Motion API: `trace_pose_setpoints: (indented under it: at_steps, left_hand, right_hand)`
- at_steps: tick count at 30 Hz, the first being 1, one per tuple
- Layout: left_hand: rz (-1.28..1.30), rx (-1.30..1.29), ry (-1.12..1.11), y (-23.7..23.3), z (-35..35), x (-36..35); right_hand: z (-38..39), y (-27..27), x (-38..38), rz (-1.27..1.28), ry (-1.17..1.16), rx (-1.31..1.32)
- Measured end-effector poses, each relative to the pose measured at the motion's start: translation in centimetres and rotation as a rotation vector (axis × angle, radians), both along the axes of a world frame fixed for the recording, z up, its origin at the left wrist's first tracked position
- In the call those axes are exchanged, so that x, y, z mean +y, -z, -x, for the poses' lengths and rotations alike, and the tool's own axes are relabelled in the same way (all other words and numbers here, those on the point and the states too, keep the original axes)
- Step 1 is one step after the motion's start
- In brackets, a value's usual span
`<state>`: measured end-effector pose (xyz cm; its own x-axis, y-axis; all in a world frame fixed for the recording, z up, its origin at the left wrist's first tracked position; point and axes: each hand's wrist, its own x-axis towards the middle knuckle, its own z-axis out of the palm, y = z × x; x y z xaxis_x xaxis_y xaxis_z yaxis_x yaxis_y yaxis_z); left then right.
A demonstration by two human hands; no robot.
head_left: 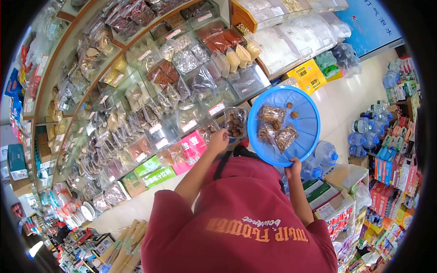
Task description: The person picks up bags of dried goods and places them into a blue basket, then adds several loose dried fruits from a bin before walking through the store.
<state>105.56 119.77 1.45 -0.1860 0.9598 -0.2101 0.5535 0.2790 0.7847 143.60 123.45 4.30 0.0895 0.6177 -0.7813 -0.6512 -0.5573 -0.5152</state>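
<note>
My right hand [294,169] grips the near rim of a round blue plastic basket [311,136]. Inside lie several clear bags of brown dried goods [272,114], and a few loose round brown pieces [294,114], walnut-like, rest near the far side. To the basket's left, my left hand [218,141] has its fingers closed at the lower left edge of a clear plastic bag of round brown pieces [236,122]. That bag is beside the basket's left rim, in front of the display bins. The fingertips are partly hidden against it.
Tiered display bins [200,77] of bagged dried goods curve along the left and front. A yellow carton [306,75] stands beyond the basket. Water bottles [325,154] and an open carton [325,200] are at my right. Stocked shelves [391,182] line the far right.
</note>
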Motion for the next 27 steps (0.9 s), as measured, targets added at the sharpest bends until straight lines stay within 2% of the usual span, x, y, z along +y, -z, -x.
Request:
trace_pose_setpoints:
  at_steps: [1, 3, 5, 7, 11, 13, 15, 18, 19, 21, 22, 23, 25, 26, 27]
  left_hand:
    - [-0.001, -0.011, -0.004, 0.9, -0.8, 0.2]
    - [0.083, 0.262, 0.137, 2.1, -2.6, 1.2]
    - [0.159, 0.26, 0.157, 2.8, -3.8, 2.7]
    - [0.351, 0.369, 0.22, 3.9, -4.5, 3.6]
    - [0.401, 0.426, 0.248, 3.7, -5.0, 4.3]
    - [0.336, 0.402, 0.28, 3.4, -4.5, 3.9]
    - [0.277, 0.376, 0.203, 3.1, -4.1, 3.2]
    - [-0.008, 0.145, -0.226, 1.2, -2.5, 1.7]
    - [-0.011, 0.149, -0.23, 1.8, -1.5, 1.2]
    - [-0.208, -0.166, -0.622, 3.2, 0.6, 0.2]
    - [-0.183, -0.328, -0.729, -1.6, 1.5, -0.1]
    - [-0.189, -0.322, -0.748, -3.5, 2.3, -0.3]
    - [-0.39, -0.288, -0.768, -6.0, 3.7, -1.0]
    - [-0.456, -0.309, -0.744, -7.7, 4.0, -1.2]
    - [-0.476, -0.221, -0.623, -10.5, 4.5, -1.6]
  right_hand:
    - [-0.5, -0.2, -0.3, -0.01, 0.029, -0.029]
    - [-1.2, -1.0, -0.8, -0.004, 0.049, -0.063]
    - [-1.5, -2.0, -1.1, -0.002, 0.067, -0.098]
    - [-1.8, -2.3, -1.9, -0.027, 0.086, -0.071]
    - [-1.9, -3.1, -3.5, 0.025, 0.068, -0.07]
    - [-1.9, -2.7, -4.2, 0.025, 0.082, -0.087]
    - [-1.6, -2.3, -4.8, 0.009, 0.048, -0.091]
    - [-0.7, -1.9, -4.8, 0.013, -0.026, -0.073]
    - [-0.3, -1.4, -4.7, 0.011, -0.074, -0.087]
    - [0.4, -0.2, -4.3, -0.008, -0.125, -0.077]
    - [1.0, 0.3, -3.9, -0.024, -0.174, -0.07]
    - [2.0, 0.0, -3.6, -0.026, -0.195, -0.065]
    - [5.3, -1.3, -2.8, -0.069, -0.325, -0.087]
    - [7.0, -1.6, -2.4, -0.064, -0.363, -0.078]
    - [8.6, -1.8, -2.2, -0.096, -0.423, -0.057]
